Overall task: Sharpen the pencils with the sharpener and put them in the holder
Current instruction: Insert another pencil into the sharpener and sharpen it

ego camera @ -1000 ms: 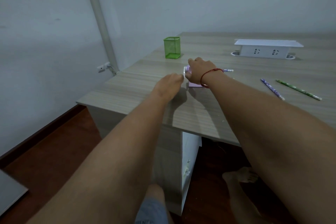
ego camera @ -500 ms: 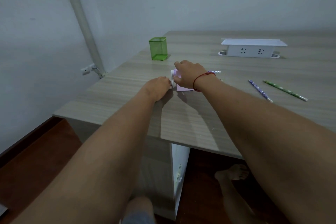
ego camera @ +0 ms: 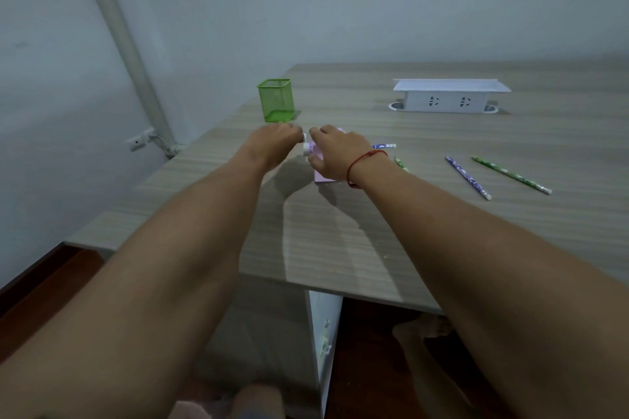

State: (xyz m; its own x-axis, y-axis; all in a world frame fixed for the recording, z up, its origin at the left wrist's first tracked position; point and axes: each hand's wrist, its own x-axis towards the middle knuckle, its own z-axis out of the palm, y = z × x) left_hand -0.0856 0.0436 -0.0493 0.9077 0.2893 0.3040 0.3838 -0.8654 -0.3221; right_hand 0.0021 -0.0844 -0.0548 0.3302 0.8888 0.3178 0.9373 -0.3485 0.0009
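Two hands on the sharpener [ego camera: 322, 177]: left hand [ego camera: 272, 143] pinching its crank [ego camera: 306, 147], right hand [ego camera: 340, 153] clasping its body; blue pencil [ego camera: 384, 146] inside.

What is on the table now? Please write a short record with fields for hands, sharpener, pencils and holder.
left hand: grips the white crank
right hand: holds the pink sharpener on the table
inserted pencil: sticks out of the sharpener, toward the right
loose pencils: purple pencil and green pencil, flat on the table
holder: green mesh, upright, no pencil visible inside
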